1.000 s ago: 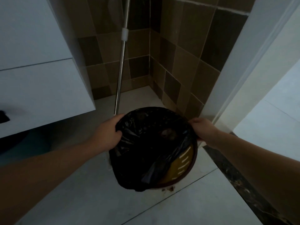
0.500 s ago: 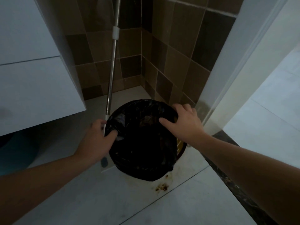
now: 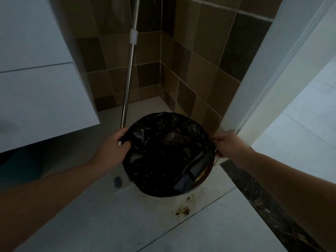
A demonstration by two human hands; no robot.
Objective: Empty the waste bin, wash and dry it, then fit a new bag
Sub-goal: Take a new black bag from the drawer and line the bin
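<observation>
Arms outstretched — left hand [image 3: 112,150] and right hand [image 3: 227,145] each grip the black bag [image 3: 163,153] rim.

Home bathroom corner: brown wall tiles [image 3: 200,51] at 12 o'clock, white cabinet [image 3: 36,88] at 10, pale tiled floor [image 3: 109,224], doorframe [image 3: 272,79] at 2.

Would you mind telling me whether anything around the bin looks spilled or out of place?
Yes: brown crumbly stains mark the pale floor tile just in front of the waste bin, inside a faint dirty ring, which looks like an old leak or spill.
</observation>
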